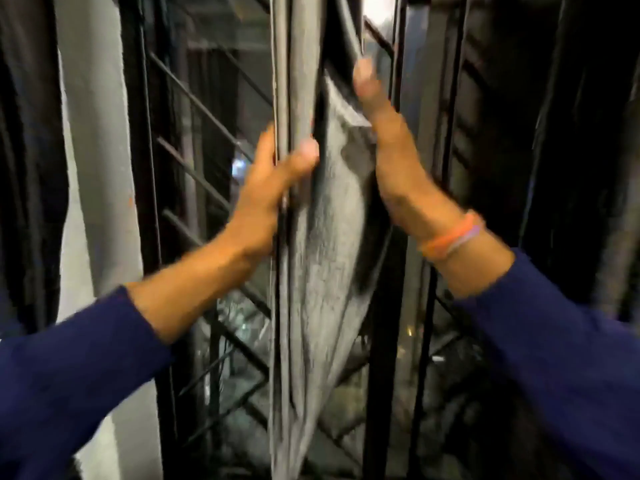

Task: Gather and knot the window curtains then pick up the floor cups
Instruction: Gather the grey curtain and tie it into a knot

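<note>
A grey curtain (pixel 322 258) hangs bunched in front of the window, its folds running down the middle of the view. My left hand (pixel 266 188) grips the gathered folds from the left, thumb across the front. My right hand (pixel 391 143) reaches higher on the right side and pinches a fold of the same curtain between thumb and fingers. An orange band circles my right wrist. No cups are in view.
A black metal window grille (pixel 194 174) with slanted bars stands just behind the curtain. A pale curtain panel (pixel 97 140) hangs at the left and dark fabric (pixel 588 133) at the right. The view is blurred.
</note>
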